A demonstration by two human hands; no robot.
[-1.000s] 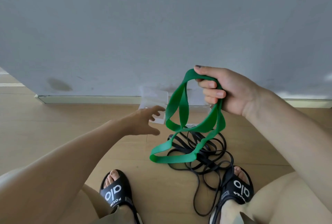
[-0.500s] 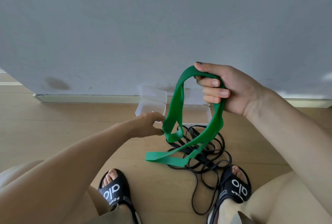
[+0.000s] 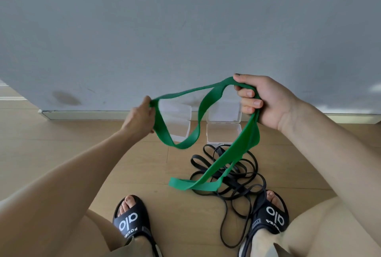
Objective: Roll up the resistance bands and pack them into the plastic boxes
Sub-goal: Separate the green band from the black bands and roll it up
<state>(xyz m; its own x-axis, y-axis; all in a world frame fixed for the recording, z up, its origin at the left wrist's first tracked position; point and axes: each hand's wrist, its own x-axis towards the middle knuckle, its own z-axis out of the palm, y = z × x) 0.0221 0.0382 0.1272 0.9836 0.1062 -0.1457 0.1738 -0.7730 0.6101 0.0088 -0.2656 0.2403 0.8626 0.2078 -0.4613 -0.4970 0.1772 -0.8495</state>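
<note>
1. Flat green rubber resistance band (image 3: 206, 100), stretched 9-to-3 o'clock in mid-air, tail drooping toward 6.
2. Left hand (image 3: 140, 118) pinches one end; right hand (image 3: 261, 100) clenches the other.
3. Clear plastic boxes (image 3: 223, 133) at 12; tangled black bands (image 3: 233, 176) on the floor below.

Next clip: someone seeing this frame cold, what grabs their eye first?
The green band, stretched in mid-air between the left hand and the right hand, with its tail trailing to the floor. Under it lies a tangle of black bands between the two black sandals, one loop running over the right sandal. Two clear plastic boxes sit open by the grey wall.
</note>
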